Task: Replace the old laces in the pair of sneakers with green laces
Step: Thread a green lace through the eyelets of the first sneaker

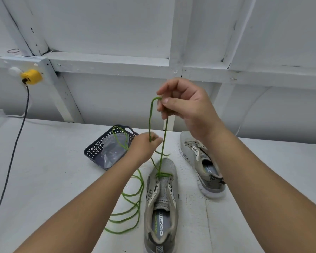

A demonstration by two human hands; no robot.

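Note:
A grey sneaker (162, 198) lies on the white table in front of me, toe pointing away. A green lace (163, 148) runs through its lowest eyelets and rises from there. My right hand (186, 108) pinches the lace's top bend high above the shoe. My left hand (144, 147) grips the lace strand that hangs down from that bend. Slack green lace lies coiled on the table left of the shoe. The second grey sneaker (202, 165) lies to the right with no lace in it.
A dark perforated basket (98, 147) holding a clear plastic bag and another green lace stands behind my left hand. A black cable (13, 152) hangs from a yellow plug (31, 76) on the wall at the left. A white panelled wall closes off the back.

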